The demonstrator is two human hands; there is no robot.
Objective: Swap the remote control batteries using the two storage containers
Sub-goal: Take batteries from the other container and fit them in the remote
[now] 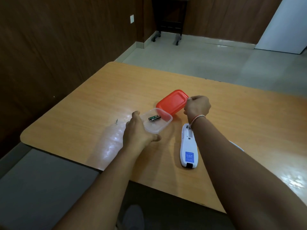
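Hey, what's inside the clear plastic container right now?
Two batteries lie side by side in the clear container, which the left hand holds. The corner under that hand is hidden.

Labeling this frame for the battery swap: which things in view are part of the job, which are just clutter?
In the job:
- clear container, gripped by the left hand
- two batteries in it
- red lid, gripped by the right hand
- white remote, face down, battery bay open

Lying about:
- small scrap on the table
- dark stand by the far wall
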